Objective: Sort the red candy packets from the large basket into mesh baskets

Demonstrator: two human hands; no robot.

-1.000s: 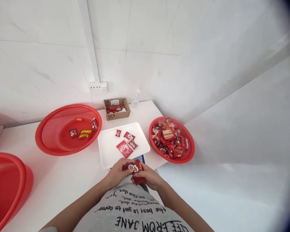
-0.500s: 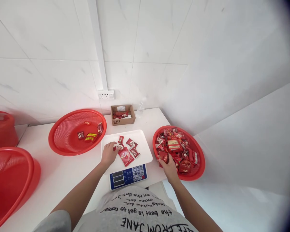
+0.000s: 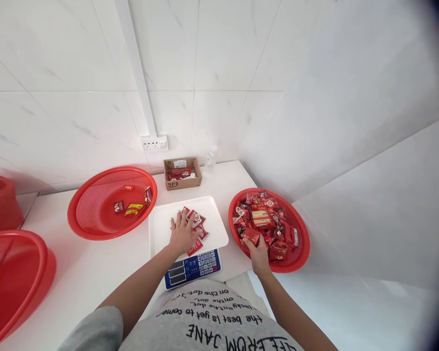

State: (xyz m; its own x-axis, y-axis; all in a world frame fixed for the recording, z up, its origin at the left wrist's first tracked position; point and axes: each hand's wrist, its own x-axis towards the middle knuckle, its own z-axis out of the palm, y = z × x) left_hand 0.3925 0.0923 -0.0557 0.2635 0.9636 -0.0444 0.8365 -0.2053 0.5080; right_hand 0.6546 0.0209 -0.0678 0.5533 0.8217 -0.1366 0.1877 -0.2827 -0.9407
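Fingers splayed wide, our left hand [image 3: 183, 236] rests over small packets [image 3: 197, 219] on a white tray [image 3: 215, 230]; our right hand [image 3: 259, 256] pinches a red pouch [image 3: 251, 236] at the full basket [image 3: 306, 240]. Light, flat pressure should best keep our packets inside the rim.

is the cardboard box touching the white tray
Apart: the head view shows a strip of white table between the front of the cardboard box and the far edge of the white tray.
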